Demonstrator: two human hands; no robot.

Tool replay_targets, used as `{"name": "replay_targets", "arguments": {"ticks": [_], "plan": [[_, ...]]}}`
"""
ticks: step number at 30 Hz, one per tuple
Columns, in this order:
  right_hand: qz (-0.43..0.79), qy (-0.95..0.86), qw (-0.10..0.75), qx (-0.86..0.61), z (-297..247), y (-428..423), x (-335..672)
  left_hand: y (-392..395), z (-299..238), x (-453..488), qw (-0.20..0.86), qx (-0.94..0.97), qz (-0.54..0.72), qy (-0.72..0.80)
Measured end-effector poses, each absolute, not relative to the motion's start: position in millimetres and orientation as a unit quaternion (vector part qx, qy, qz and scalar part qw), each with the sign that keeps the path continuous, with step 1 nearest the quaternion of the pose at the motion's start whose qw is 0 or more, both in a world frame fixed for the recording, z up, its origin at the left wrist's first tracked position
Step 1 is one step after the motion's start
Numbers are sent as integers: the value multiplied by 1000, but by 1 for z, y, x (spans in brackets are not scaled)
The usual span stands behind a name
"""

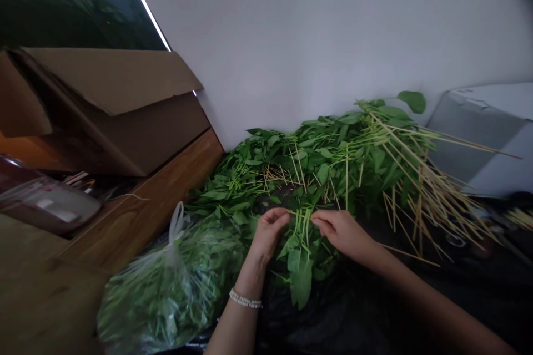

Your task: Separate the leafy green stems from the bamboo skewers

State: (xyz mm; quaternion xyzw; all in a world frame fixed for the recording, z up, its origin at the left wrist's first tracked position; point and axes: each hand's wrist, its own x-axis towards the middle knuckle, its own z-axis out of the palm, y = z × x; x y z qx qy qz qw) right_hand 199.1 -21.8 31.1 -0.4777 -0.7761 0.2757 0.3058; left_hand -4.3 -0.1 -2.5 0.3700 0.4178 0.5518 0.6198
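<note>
My left hand (270, 228) and my right hand (339, 231) face each other, each with thumb and fingers pinched. Between them runs a thin pale strip (296, 214), gripped at both ends; whether it is a stick or a tie I cannot tell. It lies across the light green stems of a small leafy bunch (300, 266), whose broad leaves hang toward me. White beads circle my left wrist. Behind my hands a large heap of leafy stems (266, 150) lies along the wall.
A knotted clear plastic bag (175, 283) full of leaves stands at the left. Many thin wooden sticks (433, 199) poke from the heap at right. An open cardboard box (137, 133), a white box (491, 138) and black plastic sheeting (353, 316) surround the heap.
</note>
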Motion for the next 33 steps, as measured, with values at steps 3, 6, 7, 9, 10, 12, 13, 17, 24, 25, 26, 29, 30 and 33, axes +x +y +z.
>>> {"name": "replay_targets", "arguments": {"ticks": [3,6,7,9,10,12,13,17,24,25,26,29,30,33], "plan": [[271,-775,308,-482,32,-22,200,3,-1,-7,638,312,572,411],[271,-775,305,-482,31,-23,200,4,1,-7,654,282,575,402],[272,-776,303,-482,32,-23,199,4,2,-7,656,281,574,402],[273,-776,302,-481,32,-24,199,3,3,-7,652,286,574,404],[274,-777,302,-481,32,-24,198,3,3,-6,649,290,574,406],[277,-776,302,-481,33,-24,198,2,2,-6,643,300,573,410],[277,-775,302,-481,33,-24,198,2,2,-5,639,306,571,414],[276,-776,300,-481,32,-24,199,2,-1,-4,623,344,559,426],[270,-779,299,-481,31,-23,200,2,3,-5,651,295,560,418],[269,-779,299,-482,31,-23,200,2,3,-5,652,292,560,419],[268,-779,299,-482,31,-23,199,1,3,-5,652,293,561,419],[266,-778,302,-483,30,-23,199,1,3,-5,651,300,562,412],[267,-778,302,-482,30,-23,198,1,3,-5,651,301,563,411],[271,-777,299,-483,30,-23,199,2,2,-4,653,296,565,409]]}}
